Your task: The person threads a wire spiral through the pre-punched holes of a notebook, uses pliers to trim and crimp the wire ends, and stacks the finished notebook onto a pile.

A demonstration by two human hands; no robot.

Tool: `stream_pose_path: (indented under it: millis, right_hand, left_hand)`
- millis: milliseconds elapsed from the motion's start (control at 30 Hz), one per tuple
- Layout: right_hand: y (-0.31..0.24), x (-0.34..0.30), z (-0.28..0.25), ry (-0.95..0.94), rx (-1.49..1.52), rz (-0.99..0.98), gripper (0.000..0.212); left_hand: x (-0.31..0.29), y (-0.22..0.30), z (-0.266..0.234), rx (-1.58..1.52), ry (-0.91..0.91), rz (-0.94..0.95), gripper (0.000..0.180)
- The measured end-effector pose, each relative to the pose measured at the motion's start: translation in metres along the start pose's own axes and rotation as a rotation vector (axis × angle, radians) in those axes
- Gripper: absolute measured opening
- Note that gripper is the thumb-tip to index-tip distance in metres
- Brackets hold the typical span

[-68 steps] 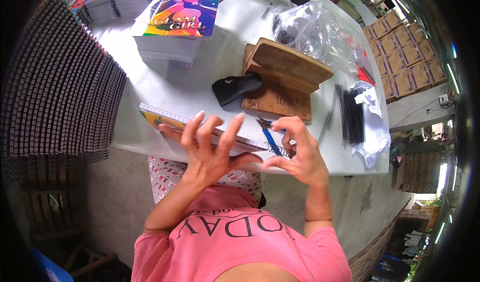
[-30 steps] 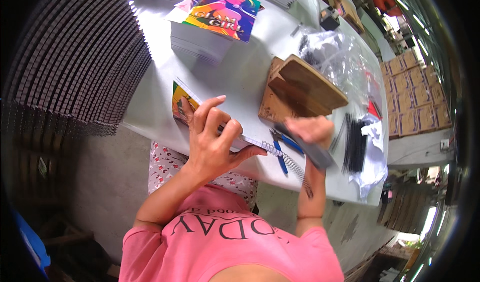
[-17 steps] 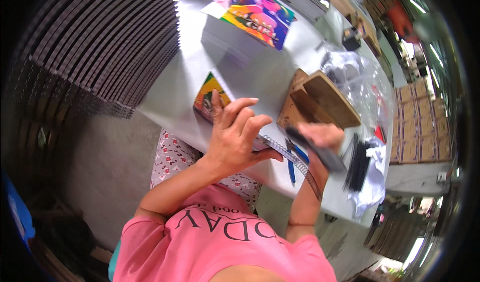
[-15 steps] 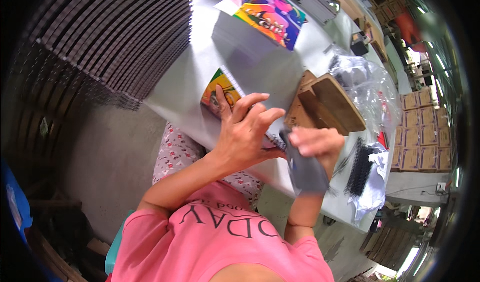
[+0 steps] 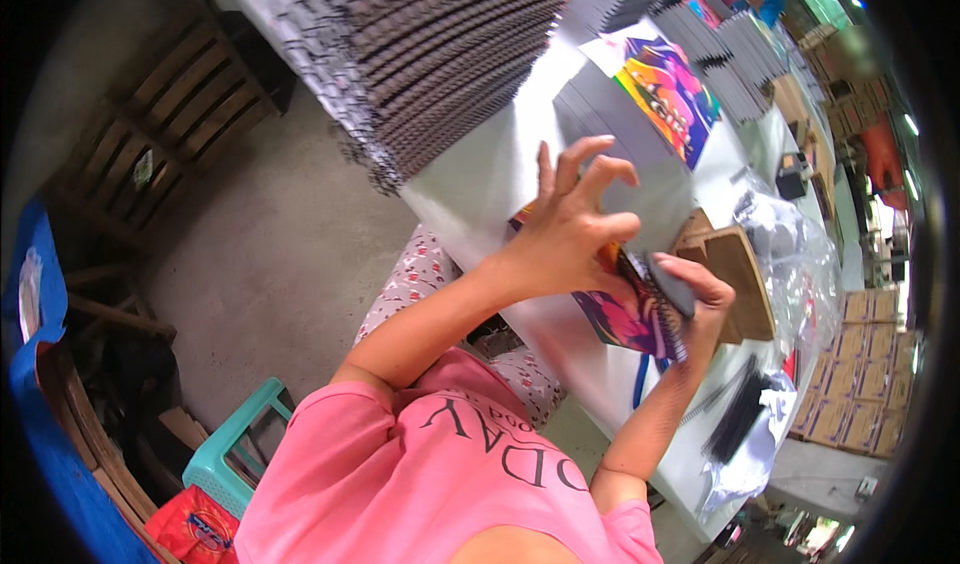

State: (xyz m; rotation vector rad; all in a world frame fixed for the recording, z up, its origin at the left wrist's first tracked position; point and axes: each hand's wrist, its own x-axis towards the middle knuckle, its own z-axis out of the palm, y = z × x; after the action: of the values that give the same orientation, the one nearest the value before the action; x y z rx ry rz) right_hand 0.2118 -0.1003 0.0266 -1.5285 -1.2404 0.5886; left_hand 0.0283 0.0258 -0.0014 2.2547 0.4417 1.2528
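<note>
A notebook with a colourful cover [image 5: 630, 322] and a dark coil binding along its edge is tilted up at the table's near edge. My left hand [image 5: 575, 232] reaches over it with fingers spread and bent in the air. The thumb side of that hand rests against the notebook, which it partly hides. My right hand [image 5: 704, 299] is closed round a dark grey, rounded flat tool [image 5: 672, 282], held along the coil edge. Whether the tool touches the coil cannot be made out.
Tall stacks of coil-bound notebooks [image 5: 455, 74] stand at the left on the white table. Farther back lies a pile with a bright cover [image 5: 668, 99]. Rightward are a wooden block [image 5: 740, 274], clear plastic [image 5: 800, 254] and loose black coils [image 5: 738, 414]. A teal stool [image 5: 235, 444] stands at lower left.
The notebook has turned, with its colourful cover now showing below my hands. My left hand's fingers have lifted and spread. The grey tool has swung up against the coil edge.
</note>
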Motion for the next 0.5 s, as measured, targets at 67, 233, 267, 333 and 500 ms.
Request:
stream_pose_path:
  millis: [67,233,267,333,500]
  right_hand:
    - [-0.001,0.002,-0.003,-0.072,0.287,-0.245,0.023]
    - [-0.018,0.005,0.014,0.087,-0.078,0.015,0.007]
    - [-0.001,0.006,0.003,-0.081,0.287,-0.258,0.010]
    - [0.007,0.006,0.005,-0.295,0.427,-0.603,0.015]
    - [-0.007,0.009,0.011,-0.045,0.088,-0.258,0.013]
  left_hand:
    - [-0.003,-0.001,0.003,-0.040,0.029,0.002,0.051]
    - [-0.001,-0.004,0.006,-0.088,0.102,0.037,0.058]
    - [0.002,-0.006,0.009,-0.140,0.150,0.077,0.058]
    - [0.000,-0.004,0.012,-0.184,0.129,0.035,0.059]
    - [-0.007,-0.009,0.015,-0.223,0.131,-0.006,0.062]
